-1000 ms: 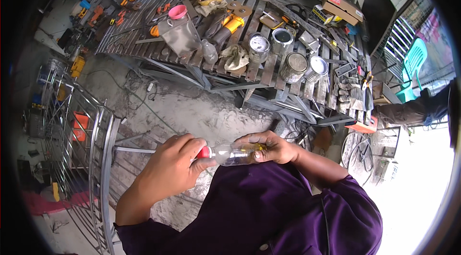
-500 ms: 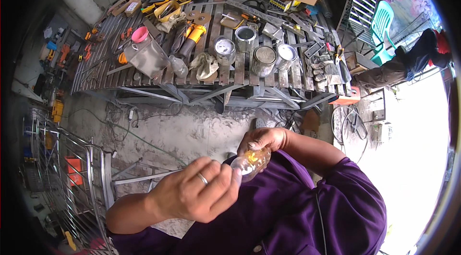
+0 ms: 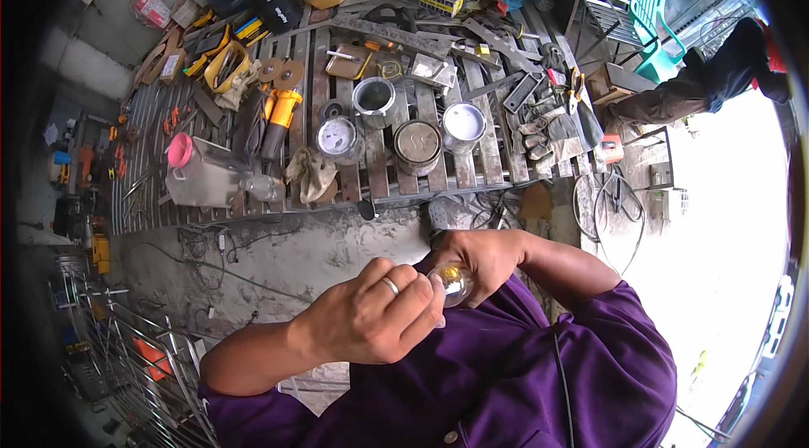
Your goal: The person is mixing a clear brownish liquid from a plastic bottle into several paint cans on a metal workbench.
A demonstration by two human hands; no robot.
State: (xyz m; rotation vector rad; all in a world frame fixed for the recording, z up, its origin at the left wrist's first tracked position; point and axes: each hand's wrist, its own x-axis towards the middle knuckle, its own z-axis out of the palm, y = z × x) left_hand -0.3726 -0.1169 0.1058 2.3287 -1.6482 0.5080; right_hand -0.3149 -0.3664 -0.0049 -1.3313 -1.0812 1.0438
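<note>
In front of my chest is a small clear plastic bottle [image 3: 453, 283] with something yellow showing inside. My right hand [image 3: 482, 261] is closed round its body. My left hand [image 3: 375, 313], wearing a ring, has its fingers curled and pinched at the bottle's near end. Those fingertips cover that end, so a cap or neck cannot be made out. Both hands are short of the slatted metal workbench, whose nearest cans are an open can of white paint [image 3: 463, 126], a lidded can [image 3: 417, 146] and another can with a white top [image 3: 339, 139].
An open grey can [image 3: 373, 99], a rag [image 3: 310, 173], a square metal tin [image 3: 205, 171] with a pink cup [image 3: 179, 150], and a yellow-and-black tool [image 3: 280, 121] lie on the bench. Metal racks [image 3: 152, 364] stand at left. A green chair [image 3: 653, 18] and a person's leg [image 3: 691, 90] are at right.
My view has shifted, so the bench sits lower and more to the left. The bottle has turned more end-on between my hands, and both hands are still on it.
</note>
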